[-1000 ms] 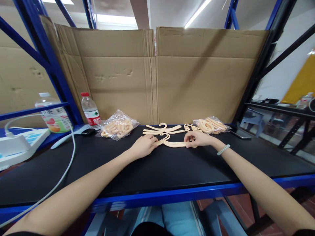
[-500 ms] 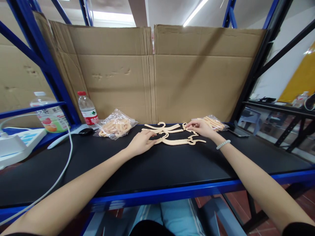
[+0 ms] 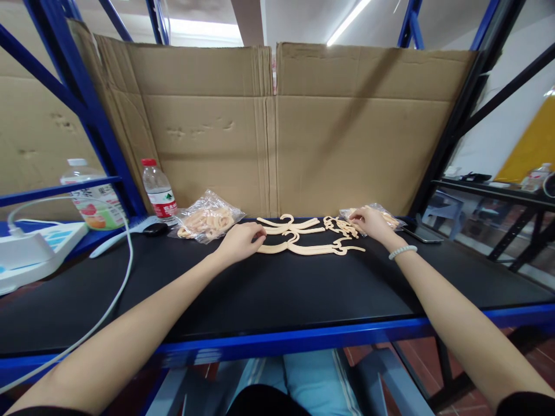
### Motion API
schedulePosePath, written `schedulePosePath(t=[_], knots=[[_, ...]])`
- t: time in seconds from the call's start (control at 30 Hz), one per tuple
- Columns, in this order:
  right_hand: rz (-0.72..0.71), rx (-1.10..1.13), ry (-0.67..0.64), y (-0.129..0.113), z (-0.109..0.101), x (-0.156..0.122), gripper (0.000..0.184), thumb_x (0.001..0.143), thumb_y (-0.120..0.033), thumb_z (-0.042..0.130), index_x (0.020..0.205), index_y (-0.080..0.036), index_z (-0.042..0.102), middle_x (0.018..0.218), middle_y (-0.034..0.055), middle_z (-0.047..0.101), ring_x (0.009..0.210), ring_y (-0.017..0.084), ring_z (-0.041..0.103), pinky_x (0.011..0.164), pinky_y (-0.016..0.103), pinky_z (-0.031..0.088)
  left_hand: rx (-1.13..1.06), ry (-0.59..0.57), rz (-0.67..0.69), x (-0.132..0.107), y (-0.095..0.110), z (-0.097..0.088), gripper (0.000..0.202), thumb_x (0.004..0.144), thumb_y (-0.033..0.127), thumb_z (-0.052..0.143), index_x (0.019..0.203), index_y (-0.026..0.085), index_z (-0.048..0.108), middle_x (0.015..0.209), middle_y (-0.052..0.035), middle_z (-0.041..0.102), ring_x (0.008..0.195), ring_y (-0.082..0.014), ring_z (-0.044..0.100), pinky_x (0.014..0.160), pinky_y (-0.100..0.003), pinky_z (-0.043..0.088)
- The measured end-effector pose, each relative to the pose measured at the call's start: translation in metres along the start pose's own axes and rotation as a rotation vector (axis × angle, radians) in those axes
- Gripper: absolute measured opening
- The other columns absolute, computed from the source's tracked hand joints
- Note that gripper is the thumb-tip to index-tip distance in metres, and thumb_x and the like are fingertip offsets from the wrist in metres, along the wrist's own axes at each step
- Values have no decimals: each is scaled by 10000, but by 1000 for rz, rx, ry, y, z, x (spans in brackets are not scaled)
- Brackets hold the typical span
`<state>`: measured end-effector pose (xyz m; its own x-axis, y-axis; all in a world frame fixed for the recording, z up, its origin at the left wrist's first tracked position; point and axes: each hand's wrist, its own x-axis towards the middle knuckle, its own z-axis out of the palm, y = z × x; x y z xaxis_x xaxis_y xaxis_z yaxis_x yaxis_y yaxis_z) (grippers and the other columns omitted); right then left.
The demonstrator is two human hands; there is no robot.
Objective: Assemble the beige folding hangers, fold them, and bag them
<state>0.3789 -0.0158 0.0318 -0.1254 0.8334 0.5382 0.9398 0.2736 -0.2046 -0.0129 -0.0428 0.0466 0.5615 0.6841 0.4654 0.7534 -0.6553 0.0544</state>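
Two rows of pale wooden-coloured hanger pieces lie flat on the black tabletop: a rear hanger and a front hanger, their hooks towards the back. My left hand is at their left ends, fingers bent and thumb apart, hiding part of the rear one. Several small curved pieces form a loose pile right of the rear hanger. Over the right edge of this pile, in front of a clear bag of straight pieces, is my right hand. Its fingers are bent and a little apart; nothing shows in them.
Left of the hangers lies a clear bag of curved pieces. Behind it stand a red-capped bottle and a larger bottle. A power strip with a white cable is far left, a phone right. Cardboard walls the back.
My left hand has slid left, uncovering more of the hangers' left arms. My right hand has moved right, off the small curved pieces. The hangers lie as before; the view has shifted slightly.
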Motion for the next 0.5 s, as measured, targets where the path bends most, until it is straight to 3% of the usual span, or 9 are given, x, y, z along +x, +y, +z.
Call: schedulePosePath(t=[0.2, 0.37, 0.5], knots=[[-87, -84, -276, 14, 0, 2, 364, 704, -2, 469, 904, -150, 735, 906, 77, 706, 803, 196, 621, 707, 267, 447, -12, -14, -4, 0, 2, 1, 169, 806, 192, 478, 839, 168, 642, 827, -46, 668, 767, -182, 612, 695, -269, 449], [-207, -180, -293, 16, 6, 0, 403, 720, 22, 471, 935, -191, 738, 1046, 90, 661, 905, 216, 597, 793, 288, 428, -7, -17, -20, -1, -1, 2, 171, 802, 203, 480, 843, 175, 643, 829, -43, 668, 760, -182, 610, 703, -277, 449], [-252, -180, -300, 14, 11, -2, 364, 723, 11, 491, 888, -190, 746, 1009, 104, 628, 915, 233, 565, 810, 303, 414, -26, -6, -23, 0, -5, 5, 175, 803, 202, 473, 852, 179, 639, 845, -42, 668, 785, -184, 612, 712, -277, 454]])
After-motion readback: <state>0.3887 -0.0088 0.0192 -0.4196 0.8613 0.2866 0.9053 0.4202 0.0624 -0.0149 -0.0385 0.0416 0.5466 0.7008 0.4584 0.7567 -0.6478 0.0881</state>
